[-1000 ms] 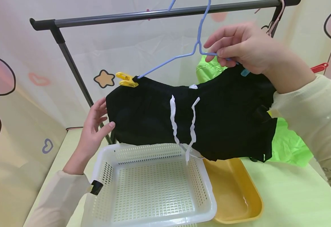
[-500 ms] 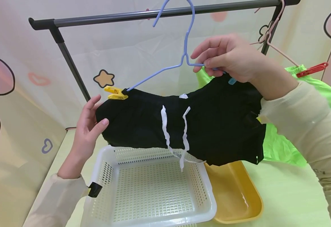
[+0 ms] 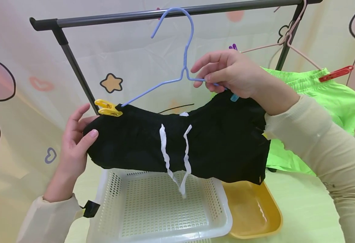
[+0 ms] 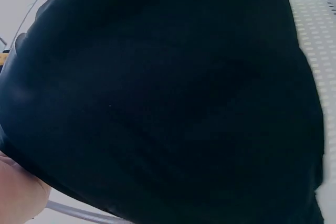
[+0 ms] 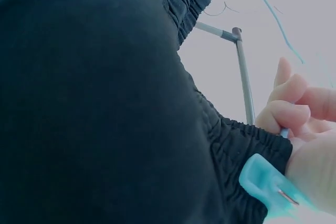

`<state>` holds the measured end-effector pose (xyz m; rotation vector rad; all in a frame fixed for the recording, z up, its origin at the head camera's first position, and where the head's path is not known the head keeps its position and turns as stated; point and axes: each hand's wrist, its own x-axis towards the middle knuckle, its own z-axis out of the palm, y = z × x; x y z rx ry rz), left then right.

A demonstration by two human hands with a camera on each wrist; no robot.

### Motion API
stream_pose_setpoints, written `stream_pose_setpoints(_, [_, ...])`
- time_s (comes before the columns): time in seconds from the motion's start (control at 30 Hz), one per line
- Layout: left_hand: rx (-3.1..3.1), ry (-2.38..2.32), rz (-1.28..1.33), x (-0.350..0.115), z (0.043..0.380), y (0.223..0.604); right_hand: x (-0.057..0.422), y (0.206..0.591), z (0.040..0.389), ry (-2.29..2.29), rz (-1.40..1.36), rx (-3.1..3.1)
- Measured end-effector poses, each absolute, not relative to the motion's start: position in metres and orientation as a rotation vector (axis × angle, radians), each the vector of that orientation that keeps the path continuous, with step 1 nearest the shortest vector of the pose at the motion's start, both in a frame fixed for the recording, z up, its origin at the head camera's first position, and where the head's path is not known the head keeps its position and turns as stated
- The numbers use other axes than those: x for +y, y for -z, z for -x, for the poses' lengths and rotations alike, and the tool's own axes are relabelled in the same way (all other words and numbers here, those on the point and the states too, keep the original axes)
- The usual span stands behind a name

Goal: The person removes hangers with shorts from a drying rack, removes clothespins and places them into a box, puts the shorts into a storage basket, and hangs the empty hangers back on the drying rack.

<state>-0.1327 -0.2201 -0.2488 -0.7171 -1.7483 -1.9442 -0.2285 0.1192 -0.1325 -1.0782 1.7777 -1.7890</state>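
A dark rack point(image 3: 134, 19) stands at the back. Before it, the black shorts point(image 3: 220, 141) are spread in the air, above the white basket point(image 3: 162, 209) and in front of part of the green garment point(image 3: 341, 101). The blue hanger point(image 3: 185, 55) carries the shorts; whether its hook touches the bar, I cannot tell. The right hand point(image 3: 230, 72) pinches the hanger's arm with thumb and finger. The left hand point(image 3: 74, 145) holds the shorts' side edge lightly, thumb in front. The yellow clip point(image 3: 108, 108) and the blue clip point(image 5: 262, 179) grip the waistband.
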Motion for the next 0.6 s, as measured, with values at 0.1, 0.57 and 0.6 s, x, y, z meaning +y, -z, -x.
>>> stream_pose_setpoints(0.1, [-1.693,1.971,0.777,-0.225,0.129,0.248,0.115,0.137,0.228,1.796,1.079,1.739])
stream_pose_setpoints(0.57, [-1.549,2.141,0.889,-0.246,0.113,0.251,0.093,0.163,0.228,1.810,1.003,1.712])
stream_pose_setpoints(0.6, [-1.564,2.145,0.896,-0.248,0.112,0.252,0.092,0.165,0.229,1.811,0.996,1.701])
